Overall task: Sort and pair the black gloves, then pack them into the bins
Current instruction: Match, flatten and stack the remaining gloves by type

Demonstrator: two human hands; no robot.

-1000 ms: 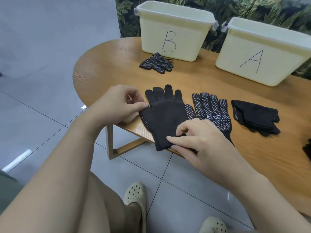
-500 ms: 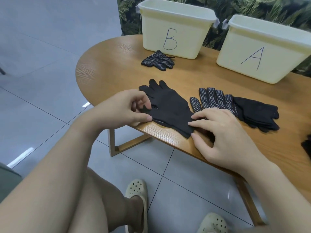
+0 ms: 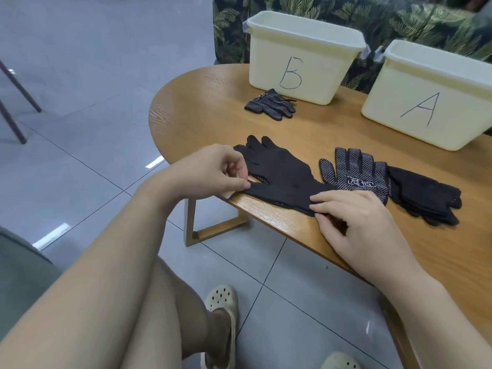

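Observation:
A black glove (image 3: 279, 174) lies plain side up at the near edge of the wooden table (image 3: 207, 115), fingers pointing far left. My left hand (image 3: 213, 171) pinches its near edge by the thumb side. My right hand (image 3: 356, 222) pinches its cuff. To the right lies a white-dotted glove (image 3: 354, 173) with a printed logo, palm up. A pile of plain black gloves (image 3: 426, 195) partly overlaps it on the right. A folded dotted pair (image 3: 270, 104) sits in front of bin B (image 3: 303, 57). Bin A (image 3: 431, 97) stands at the back right.
Both cream bins stand at the table's far side before a leaf-patterned backdrop (image 3: 346, 12). The table edge curves round at the left. My knee and sandalled feet (image 3: 221, 310) are under the near edge, over grey floor tiles. Dark chair legs (image 3: 16, 107) stand at far left.
The held glove has swung from pointing away to pointing far left. My right hand slid to its cuff. The pile of plain gloves now overlaps the dotted glove.

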